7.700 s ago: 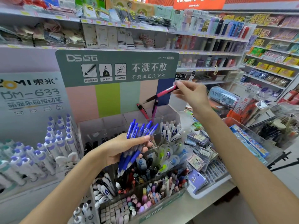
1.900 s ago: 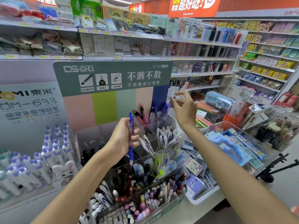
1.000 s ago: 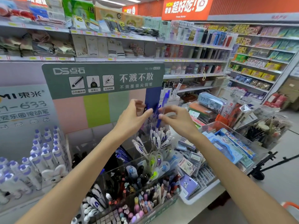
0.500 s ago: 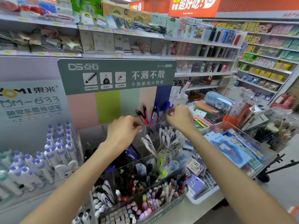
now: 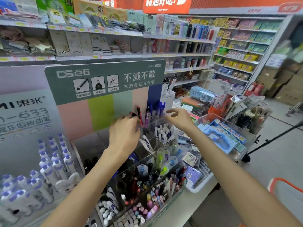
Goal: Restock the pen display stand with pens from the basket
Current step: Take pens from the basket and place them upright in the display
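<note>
The pen display stand was a clear acrylic rack of stepped compartments under a grey-green header card with pastel stripes. In its rear right compartments, red pens and blue pens stood upright or slightly tilted, tops above the rim. Just in front, white-capped pens filled another compartment. Lower tiers held mixed dark and pastel pens.

A retail shop: long shelves with yellow price tags carry packaged goods, an orange hanging sign overhead, branded pen display stand on the counter.
</note>
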Action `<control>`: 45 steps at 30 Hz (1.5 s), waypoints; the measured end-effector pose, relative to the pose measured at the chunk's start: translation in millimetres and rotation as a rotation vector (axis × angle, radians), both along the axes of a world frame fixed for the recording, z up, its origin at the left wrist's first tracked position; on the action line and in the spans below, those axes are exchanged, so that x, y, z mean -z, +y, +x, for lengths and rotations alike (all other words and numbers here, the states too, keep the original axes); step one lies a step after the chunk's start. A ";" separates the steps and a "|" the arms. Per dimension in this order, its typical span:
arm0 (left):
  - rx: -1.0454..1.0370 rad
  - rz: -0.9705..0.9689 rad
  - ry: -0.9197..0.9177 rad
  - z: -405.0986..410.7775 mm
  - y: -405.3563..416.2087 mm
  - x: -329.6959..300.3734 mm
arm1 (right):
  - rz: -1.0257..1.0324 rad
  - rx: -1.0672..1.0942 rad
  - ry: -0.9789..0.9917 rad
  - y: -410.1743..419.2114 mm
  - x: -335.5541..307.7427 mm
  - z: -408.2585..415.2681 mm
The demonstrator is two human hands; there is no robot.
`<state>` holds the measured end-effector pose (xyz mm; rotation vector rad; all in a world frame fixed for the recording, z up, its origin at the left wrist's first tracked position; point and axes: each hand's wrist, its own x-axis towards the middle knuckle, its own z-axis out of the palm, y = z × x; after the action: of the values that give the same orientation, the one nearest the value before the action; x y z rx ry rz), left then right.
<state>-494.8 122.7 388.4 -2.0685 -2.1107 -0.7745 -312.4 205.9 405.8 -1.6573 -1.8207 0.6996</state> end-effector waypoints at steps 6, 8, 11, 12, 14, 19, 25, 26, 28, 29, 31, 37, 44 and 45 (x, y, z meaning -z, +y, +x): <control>0.191 0.008 -0.168 63.8 -5.2 7.2 | -0.080 0.007 0.157 -55.1 21.7 67.9; 0.266 -0.075 -0.204 96.8 -8.2 15.3 | -0.123 -0.013 0.164 -76.5 34.1 104.8; 0.402 -0.202 -0.194 156.0 -16.3 34.1 | -0.197 0.025 0.125 -108.6 59.3 168.4; 0.436 -0.239 -0.180 174.7 -20.4 40.3 | -0.224 0.045 0.125 -118.1 68.7 188.1; 0.508 -0.298 -0.154 217.8 -29.4 54.2 | -0.261 0.096 0.133 -138.7 90.1 231.8; 0.611 -0.443 -0.142 334.8 -59.4 95.8 | -0.353 0.222 0.116 -199.2 129.2 341.5; 0.701 -0.618 -0.088 438.4 -82.4 164.1 | -0.460 0.315 0.078 -249.3 183.3 439.5; 0.700 -0.650 -0.072 448.6 -85.8 176.7 | -0.475 0.315 0.064 -255.4 195.0 449.6; 0.692 -0.730 -0.039 467.3 -93.7 207.1 | -0.504 0.300 0.012 -266.9 223.0 467.0; 0.692 -0.767 -0.022 471.6 -96.9 219.2 | -0.523 0.294 -0.014 -271.5 234.3 471.1; 0.702 -0.844 0.034 482.5 -104.5 249.4 | -0.596 0.304 -0.028 -281.7 261.6 477.3; 0.713 -1.072 0.094 495.6 -122.7 327.6 | -0.726 0.316 -0.082 -303.7 325.0 473.6; 0.625 -1.217 0.054 510.1 -137.8 387.9 | -0.841 0.281 -0.362 -323.4 399.6 458.5; 0.595 -1.246 0.058 514.0 -138.7 391.8 | -0.844 0.266 -0.447 -323.3 405.3 454.8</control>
<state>19.3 -16.0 -3.4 -3.2322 -2.1366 0.9034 142.4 -117.3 0.5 -2.7253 -1.6118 1.1393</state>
